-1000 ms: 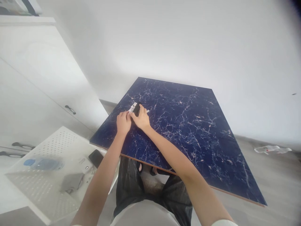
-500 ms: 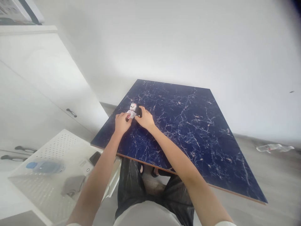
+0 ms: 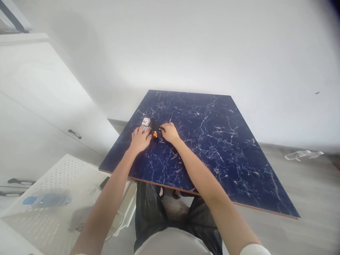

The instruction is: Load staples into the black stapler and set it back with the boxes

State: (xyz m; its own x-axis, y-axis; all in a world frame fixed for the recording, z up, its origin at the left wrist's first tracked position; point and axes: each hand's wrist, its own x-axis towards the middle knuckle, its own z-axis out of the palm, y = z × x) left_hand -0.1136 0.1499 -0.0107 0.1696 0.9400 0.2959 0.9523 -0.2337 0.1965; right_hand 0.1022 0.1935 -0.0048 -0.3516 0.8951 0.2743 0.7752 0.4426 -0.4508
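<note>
On the blue marbled tabletop (image 3: 212, 156), my left hand (image 3: 140, 140) lies with its fingers spread, over a small white packet (image 3: 147, 129) that is mostly covered. Just beyond its fingertips stands a small white box (image 3: 146, 122) with dark and red print. A black object with an orange label (image 3: 154, 124) lies between my two hands, long side pointing away from me. My right hand (image 3: 170, 133) is to its right, fingers curled and pressed together at the tips around a small dark thing too unclear to name.
A white perforated surface (image 3: 62, 180) at lower left bears a clear bottle with a blue cap (image 3: 50, 200) and a grey item (image 3: 79, 217). White cabinets (image 3: 47, 92) stand left. Behind the table is a pale wall (image 3: 186, 49). A crumpled plastic bottle (image 3: 302, 154) lies on the floor at right.
My left hand has spread its fingers and lowered the white packet it was pinching. My right hand has moved off to the right, uncovering the black object with the orange label.
</note>
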